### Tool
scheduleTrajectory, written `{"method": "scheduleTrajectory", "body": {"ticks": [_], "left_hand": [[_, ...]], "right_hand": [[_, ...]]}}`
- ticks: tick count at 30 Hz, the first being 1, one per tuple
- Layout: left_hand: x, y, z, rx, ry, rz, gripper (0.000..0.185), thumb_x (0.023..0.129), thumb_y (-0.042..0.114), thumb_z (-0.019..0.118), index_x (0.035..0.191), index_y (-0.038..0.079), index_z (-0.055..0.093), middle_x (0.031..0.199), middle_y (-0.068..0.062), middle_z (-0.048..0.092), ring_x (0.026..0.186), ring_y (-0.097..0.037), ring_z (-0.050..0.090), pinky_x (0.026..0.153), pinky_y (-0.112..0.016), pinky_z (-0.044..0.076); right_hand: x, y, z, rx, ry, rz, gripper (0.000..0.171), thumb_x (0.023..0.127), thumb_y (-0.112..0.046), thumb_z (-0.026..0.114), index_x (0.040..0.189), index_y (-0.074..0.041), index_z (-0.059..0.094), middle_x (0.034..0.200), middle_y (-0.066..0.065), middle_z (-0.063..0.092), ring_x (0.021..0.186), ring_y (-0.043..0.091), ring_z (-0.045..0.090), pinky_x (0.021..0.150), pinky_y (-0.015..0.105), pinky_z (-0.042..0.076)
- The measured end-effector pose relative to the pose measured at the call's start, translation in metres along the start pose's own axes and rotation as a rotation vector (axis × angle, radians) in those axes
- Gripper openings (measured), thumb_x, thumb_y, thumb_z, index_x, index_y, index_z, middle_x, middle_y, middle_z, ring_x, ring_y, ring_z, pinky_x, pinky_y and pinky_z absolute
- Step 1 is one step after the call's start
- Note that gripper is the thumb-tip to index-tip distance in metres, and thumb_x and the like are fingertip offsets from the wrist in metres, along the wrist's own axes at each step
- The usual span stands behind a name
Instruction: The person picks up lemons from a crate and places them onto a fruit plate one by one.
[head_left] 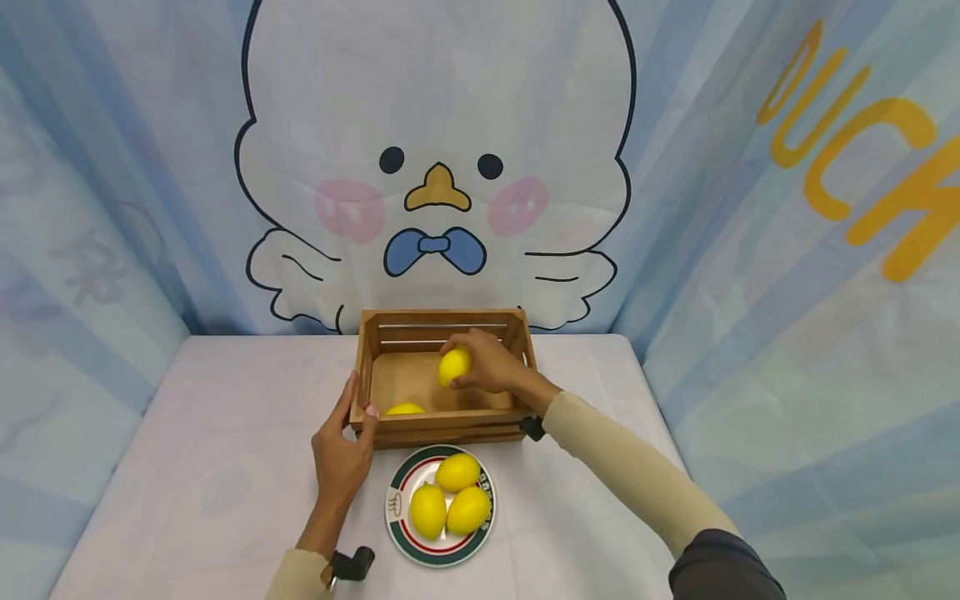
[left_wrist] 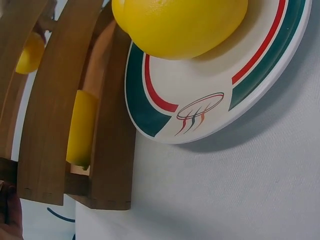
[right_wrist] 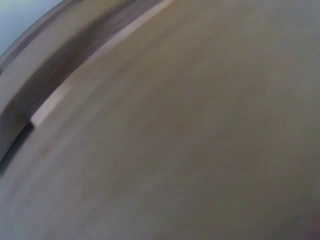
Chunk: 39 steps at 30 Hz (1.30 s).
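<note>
We see a lemon (head_left: pixel 454 366) gripped in the right hand (head_left: pixel 491 363), whose fingers curl over it from above; it hangs inside the wooden crate (head_left: pixel 442 427), above the floor boards and nearer the far right corner. The right wrist view shows only blurred wood, so we cannot tell more from it. A second lemon (head_left: pixel 405 409) lies on the crate floor against the near wall, between the two hands and closer to the left one. The left hand (head_left: pixel 342 454) rests on the crate's near left corner, thumb hooked over the rim and fingers fairly straight along the outer side. Just beside that hand, on its right and touching the near wall, a striped plate (head_left: pixel 397 521) carries three more lemons (head_left: pixel 447 498). Everything stands on a pale cloth-covered tabletop (head_left: pixel 225 467).
</note>
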<state>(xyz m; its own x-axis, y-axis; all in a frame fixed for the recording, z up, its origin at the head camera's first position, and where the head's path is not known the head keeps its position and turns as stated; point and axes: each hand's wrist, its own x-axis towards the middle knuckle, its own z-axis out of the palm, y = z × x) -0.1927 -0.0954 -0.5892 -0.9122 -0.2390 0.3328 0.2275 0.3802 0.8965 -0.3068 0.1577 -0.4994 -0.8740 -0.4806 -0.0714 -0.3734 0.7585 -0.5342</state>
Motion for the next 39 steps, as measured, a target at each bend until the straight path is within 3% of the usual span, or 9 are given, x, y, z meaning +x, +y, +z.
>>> {"method": "scheduleTrajectory", "body": {"ticks": [3,6,12,23,27,34,39], "left_hand": [[0.000,0.000,-0.001,0.000,0.003,-0.003,0.061,0.106,0.020,0.066,0.163,0.017,0.045,0.166,-0.002,0.048,0.149,-0.031,0.053,0.119,-0.039,0.044],[0.000,0.001,-0.001,-0.003,0.003,-0.008,0.061,0.106,0.020,0.067,0.162,0.015,0.045,0.165,-0.003,0.049,0.149,-0.031,0.053,0.119,-0.044,0.045],[0.001,0.001,0.000,-0.015,-0.003,-0.010,0.061,0.106,0.021,0.067,0.163,0.017,0.045,0.166,-0.004,0.049,0.149,-0.031,0.053,0.119,-0.043,0.045],[0.004,-0.001,0.002,-0.015,-0.005,-0.008,0.060,0.107,0.020,0.065,0.163,0.019,0.044,0.166,-0.002,0.048,0.149,-0.031,0.053,0.119,-0.044,0.045],[0.005,0.000,0.001,-0.024,-0.005,-0.012,0.060,0.106,0.019,0.066,0.163,0.017,0.045,0.166,-0.003,0.049,0.149,-0.031,0.053,0.119,-0.044,0.045],[0.005,0.001,0.002,-0.013,-0.004,-0.014,0.060,0.106,0.019,0.066,0.162,0.017,0.046,0.165,-0.001,0.049,0.148,-0.031,0.053,0.118,-0.043,0.046],[0.006,0.002,0.002,-0.003,-0.006,-0.016,0.060,0.107,0.020,0.066,0.162,0.015,0.045,0.166,-0.002,0.049,0.149,-0.031,0.053,0.118,-0.045,0.046]], "right_hand": [[-0.006,-0.008,-0.003,0.032,0.033,0.001,0.051,0.087,-0.024,0.090,0.133,-0.018,0.070,0.135,0.007,0.064,0.121,0.027,0.056,0.106,0.044,0.056],[-0.014,-0.016,-0.006,0.083,0.060,0.003,0.051,0.087,-0.024,0.090,0.133,-0.021,0.070,0.135,0.004,0.063,0.121,0.025,0.057,0.105,0.043,0.057],[-0.033,-0.030,-0.012,0.175,0.106,-0.025,0.050,0.086,-0.021,0.091,0.132,-0.020,0.070,0.135,0.003,0.061,0.120,0.023,0.058,0.104,0.041,0.059],[-0.070,-0.043,-0.008,0.233,0.201,-0.096,0.055,0.083,-0.025,0.094,0.133,-0.021,0.072,0.132,0.003,0.065,0.121,0.021,0.062,0.100,0.036,0.063],[-0.084,-0.044,-0.001,0.284,0.192,-0.092,0.054,0.083,-0.024,0.093,0.133,-0.022,0.071,0.134,0.003,0.064,0.121,0.021,0.062,0.100,0.036,0.063],[-0.103,-0.041,0.015,0.417,0.138,-0.075,0.053,0.085,-0.020,0.091,0.134,-0.021,0.070,0.135,0.002,0.061,0.120,0.021,0.064,0.101,0.026,0.061],[-0.113,-0.037,0.030,0.452,0.147,-0.067,0.051,0.085,-0.020,0.091,0.132,-0.026,0.072,0.133,-0.001,0.061,0.122,0.020,0.063,0.105,0.031,0.060]]}}
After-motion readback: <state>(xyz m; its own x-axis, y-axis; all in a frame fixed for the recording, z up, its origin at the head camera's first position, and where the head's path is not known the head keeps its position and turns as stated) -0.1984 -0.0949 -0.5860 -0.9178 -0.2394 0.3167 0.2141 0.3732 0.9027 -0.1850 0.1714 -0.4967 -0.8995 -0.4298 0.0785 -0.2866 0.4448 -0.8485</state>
